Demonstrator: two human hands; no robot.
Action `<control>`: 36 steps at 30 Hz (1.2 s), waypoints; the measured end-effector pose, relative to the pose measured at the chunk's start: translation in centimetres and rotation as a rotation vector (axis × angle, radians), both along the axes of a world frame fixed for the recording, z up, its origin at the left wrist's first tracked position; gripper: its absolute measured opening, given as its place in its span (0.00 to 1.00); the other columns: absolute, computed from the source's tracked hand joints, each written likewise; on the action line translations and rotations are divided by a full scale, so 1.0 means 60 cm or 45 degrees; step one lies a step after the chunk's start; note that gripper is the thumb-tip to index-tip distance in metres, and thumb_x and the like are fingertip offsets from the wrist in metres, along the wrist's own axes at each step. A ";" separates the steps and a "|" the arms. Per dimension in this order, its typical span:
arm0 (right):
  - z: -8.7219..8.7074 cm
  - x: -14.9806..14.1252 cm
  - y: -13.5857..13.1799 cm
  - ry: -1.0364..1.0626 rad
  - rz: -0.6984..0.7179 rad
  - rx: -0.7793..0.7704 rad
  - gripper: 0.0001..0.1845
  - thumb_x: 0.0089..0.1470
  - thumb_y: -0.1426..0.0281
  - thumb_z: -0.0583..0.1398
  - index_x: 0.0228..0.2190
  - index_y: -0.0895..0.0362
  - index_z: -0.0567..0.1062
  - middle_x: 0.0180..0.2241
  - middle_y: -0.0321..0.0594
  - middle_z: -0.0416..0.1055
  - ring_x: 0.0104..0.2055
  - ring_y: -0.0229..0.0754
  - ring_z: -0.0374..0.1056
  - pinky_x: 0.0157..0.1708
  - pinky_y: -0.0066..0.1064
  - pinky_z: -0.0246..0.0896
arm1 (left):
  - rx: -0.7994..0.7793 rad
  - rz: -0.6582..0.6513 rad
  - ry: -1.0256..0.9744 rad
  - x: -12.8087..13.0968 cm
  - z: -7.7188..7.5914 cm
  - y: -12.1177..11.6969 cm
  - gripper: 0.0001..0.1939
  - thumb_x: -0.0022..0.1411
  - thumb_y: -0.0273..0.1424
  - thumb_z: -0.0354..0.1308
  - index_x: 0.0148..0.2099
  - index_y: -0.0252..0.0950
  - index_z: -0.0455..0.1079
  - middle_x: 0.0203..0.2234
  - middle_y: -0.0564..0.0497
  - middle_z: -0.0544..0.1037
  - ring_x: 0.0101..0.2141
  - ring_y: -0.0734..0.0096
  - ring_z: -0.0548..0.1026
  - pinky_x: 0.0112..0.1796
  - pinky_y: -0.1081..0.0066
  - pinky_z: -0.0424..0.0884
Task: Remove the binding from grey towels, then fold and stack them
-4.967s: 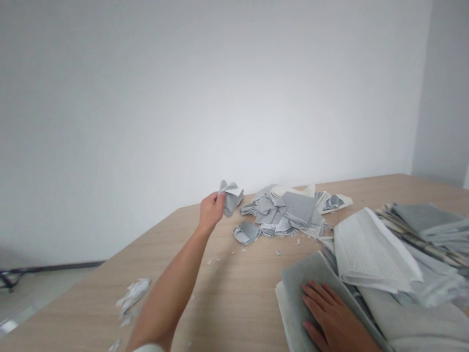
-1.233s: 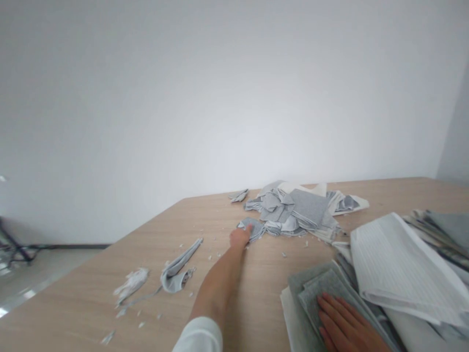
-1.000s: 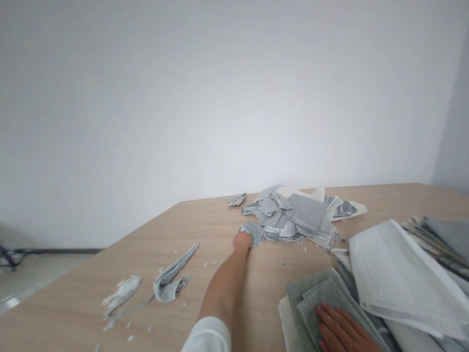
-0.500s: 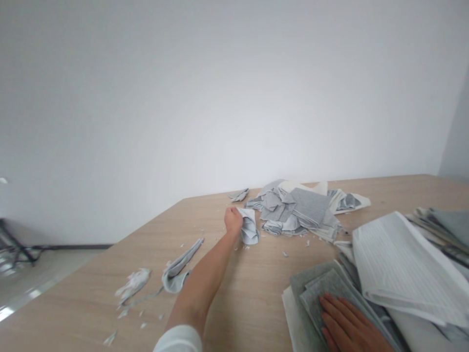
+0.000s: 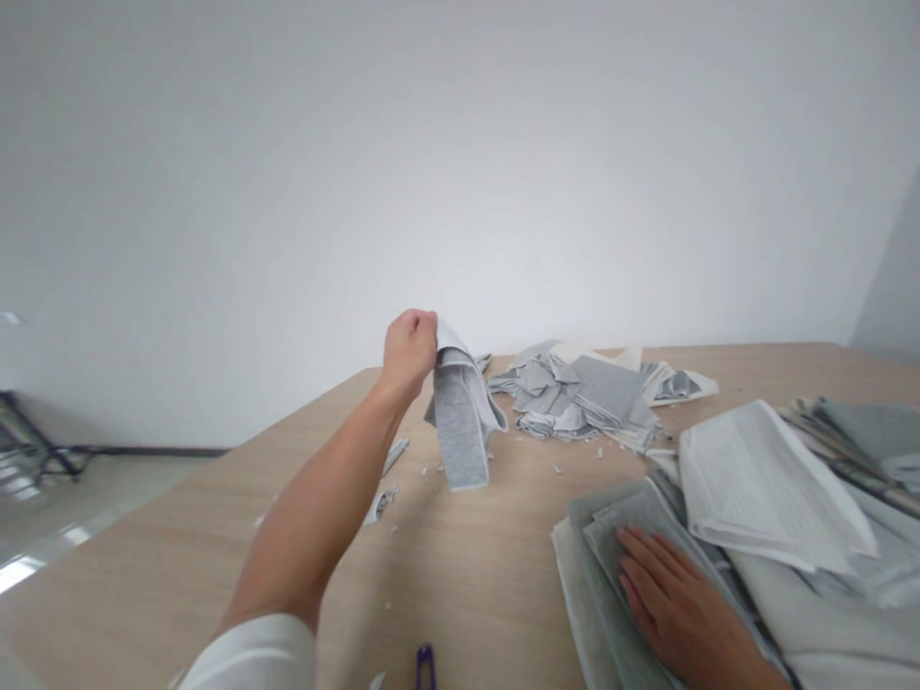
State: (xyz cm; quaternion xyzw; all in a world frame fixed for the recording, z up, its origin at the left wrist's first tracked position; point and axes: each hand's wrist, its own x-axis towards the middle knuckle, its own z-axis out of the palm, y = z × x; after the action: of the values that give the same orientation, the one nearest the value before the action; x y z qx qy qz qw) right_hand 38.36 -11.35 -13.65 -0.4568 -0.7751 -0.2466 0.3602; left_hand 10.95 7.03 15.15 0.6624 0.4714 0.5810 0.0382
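Note:
My left hand point(image 5: 411, 350) is closed around the top of a grey fabric piece point(image 5: 462, 422), which hangs in loose folds above the table. My right hand point(image 5: 672, 599) lies flat, fingers stretched out, on a stack of folded grey cloth point(image 5: 618, 513) at the lower right. Beyond the hanging piece, a heap of grey and white fabric pieces point(image 5: 589, 393) is spread near the table's far edge. A folded white ribbed cloth point(image 5: 769, 484) rests to the right of my right hand.
More folded fabrics point(image 5: 862, 431) are piled at the right edge. Small scraps point(image 5: 380, 503) and bits of lint dot the wooden table point(image 5: 460, 575). A purple-handled tool point(image 5: 425, 666) shows at the bottom edge. A pale wall point(image 5: 460, 172) stands behind.
My left hand has lifted the grey fabric piece up off the table and toward the left, and it now hangs unfolded. My right hand stays on the stack. The purple tool has come into view.

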 end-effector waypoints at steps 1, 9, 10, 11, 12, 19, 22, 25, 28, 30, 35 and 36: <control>0.008 -0.001 -0.004 -0.008 -0.010 0.003 0.13 0.57 0.73 0.50 0.37 0.59 0.75 0.49 0.46 0.70 0.54 0.48 0.61 0.57 0.47 0.49 | -0.028 -0.002 0.112 -0.002 0.005 -0.014 0.13 0.58 0.37 0.49 0.26 0.35 0.65 0.17 0.54 0.65 0.22 0.74 0.62 0.22 0.74 0.56; 0.150 -0.046 -0.031 -0.043 -0.029 -0.115 0.23 0.56 0.62 0.54 0.49 0.64 0.67 0.53 0.55 0.65 0.58 0.52 0.57 0.55 0.48 0.55 | 0.012 0.007 0.368 -0.034 0.042 -0.103 0.15 0.58 0.39 0.48 0.27 0.34 0.67 0.18 0.53 0.68 0.23 0.73 0.64 0.23 0.75 0.57; 0.170 -0.060 -0.030 0.002 -0.030 -0.124 0.28 0.56 0.59 0.54 0.52 0.65 0.64 0.54 0.58 0.63 0.58 0.53 0.57 0.54 0.47 0.57 | 0.030 0.004 0.365 -0.033 0.045 -0.110 0.16 0.59 0.39 0.48 0.27 0.34 0.67 0.19 0.53 0.68 0.23 0.73 0.64 0.24 0.75 0.58; 0.189 -0.075 -0.028 0.062 -0.037 -0.117 0.33 0.55 0.56 0.54 0.54 0.66 0.60 0.54 0.60 0.63 0.58 0.54 0.57 0.52 0.47 0.58 | 0.048 -0.003 0.357 -0.030 0.046 -0.116 0.16 0.59 0.39 0.48 0.27 0.34 0.67 0.19 0.52 0.69 0.24 0.73 0.65 0.24 0.75 0.58; 0.206 -0.092 -0.024 0.119 -0.038 -0.104 0.37 0.54 0.53 0.53 0.56 0.66 0.57 0.54 0.61 0.62 0.57 0.55 0.58 0.51 0.47 0.59 | 0.057 -0.016 0.350 -0.026 0.046 -0.121 0.16 0.59 0.39 0.48 0.28 0.34 0.67 0.20 0.52 0.69 0.24 0.73 0.65 0.24 0.75 0.59; 0.297 -0.184 -0.001 0.178 -0.183 -0.281 0.22 0.57 0.54 0.50 0.42 0.59 0.70 0.34 0.49 0.75 0.35 0.47 0.72 0.30 0.32 0.59 | -0.099 -0.150 0.282 0.023 0.014 -0.144 0.16 0.60 0.38 0.46 0.28 0.34 0.67 0.19 0.53 0.69 0.25 0.72 0.67 0.24 0.75 0.61; 0.316 -0.179 0.002 0.190 -0.262 -0.326 0.20 0.61 0.63 0.44 0.28 0.57 0.70 0.23 0.43 0.72 0.25 0.40 0.68 0.23 0.29 0.47 | -0.184 -0.238 0.230 0.028 0.004 -0.155 0.15 0.59 0.38 0.47 0.27 0.34 0.66 0.16 0.54 0.68 0.22 0.74 0.66 0.21 0.76 0.60; 0.340 -0.152 0.000 0.285 -0.295 -0.275 0.19 0.62 0.64 0.44 0.28 0.57 0.68 0.22 0.42 0.70 0.24 0.39 0.65 0.23 0.29 0.43 | -0.363 -0.403 0.192 0.019 0.001 -0.165 0.13 0.58 0.37 0.48 0.27 0.34 0.64 0.14 0.55 0.67 0.18 0.75 0.66 0.19 0.76 0.58; 0.380 -0.121 -0.004 0.336 -0.329 -0.201 0.20 0.62 0.63 0.43 0.28 0.57 0.68 0.24 0.42 0.70 0.26 0.40 0.64 0.24 0.30 0.42 | -0.535 -0.512 0.170 0.007 0.002 -0.169 0.13 0.59 0.36 0.47 0.27 0.34 0.64 0.13 0.53 0.70 0.16 0.73 0.68 0.18 0.76 0.60; 0.411 -0.107 -0.009 0.321 -0.345 -0.155 0.21 0.62 0.61 0.43 0.28 0.57 0.69 0.25 0.43 0.71 0.27 0.42 0.64 0.25 0.31 0.43 | -0.584 -0.470 0.133 0.001 0.005 -0.170 0.14 0.59 0.36 0.45 0.27 0.34 0.64 0.13 0.51 0.70 0.16 0.71 0.70 0.17 0.76 0.60; 0.462 -0.097 -0.019 0.175 -0.361 -0.116 0.22 0.62 0.59 0.43 0.29 0.58 0.69 0.26 0.45 0.71 0.28 0.43 0.64 0.26 0.31 0.44 | -0.548 -0.361 0.088 -0.012 0.023 -0.178 0.16 0.59 0.36 0.45 0.22 0.34 0.62 0.10 0.49 0.68 0.13 0.70 0.68 0.15 0.75 0.56; 0.467 -0.098 -0.021 0.142 -0.365 -0.113 0.21 0.62 0.59 0.44 0.30 0.58 0.69 0.26 0.45 0.71 0.28 0.43 0.64 0.26 0.31 0.44 | -0.511 -0.339 0.102 -0.016 0.029 -0.181 0.17 0.59 0.37 0.45 0.21 0.35 0.62 0.09 0.49 0.66 0.13 0.70 0.67 0.15 0.74 0.56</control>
State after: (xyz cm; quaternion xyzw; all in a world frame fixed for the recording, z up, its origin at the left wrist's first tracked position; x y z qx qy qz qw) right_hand 32.51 -12.64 14.39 -0.5913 -0.6909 -0.2353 0.3432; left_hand 10.01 -3.84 16.91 0.7202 0.4872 0.4389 0.2265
